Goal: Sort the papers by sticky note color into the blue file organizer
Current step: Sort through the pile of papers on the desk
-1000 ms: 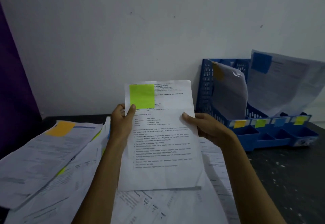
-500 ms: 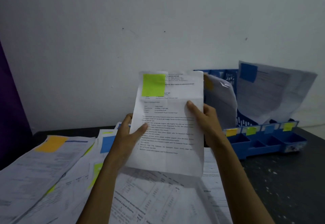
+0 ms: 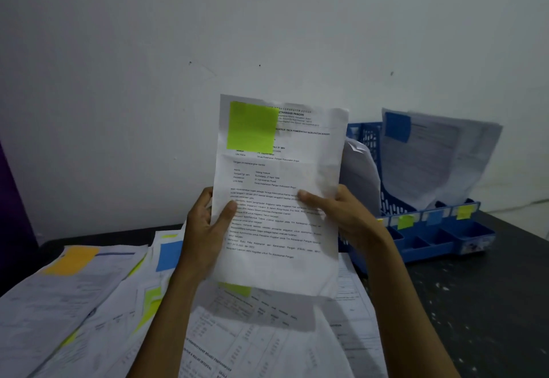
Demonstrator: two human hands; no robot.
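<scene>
Both side edges of the upright sheet are pinched by the left hand and right hand, green sticky note above the fingers; gripped so low, it could be buckled against the blue file organizer beyond the right fingers.

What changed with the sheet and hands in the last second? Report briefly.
The sheet was lifted and carried right, so it now covers the left edge of the blue organizer. The left hand slid down from beside the green note to the sheet's lower left edge. The right hand still holds the right edge; the pile on the table and the filed papers stayed put.
</scene>
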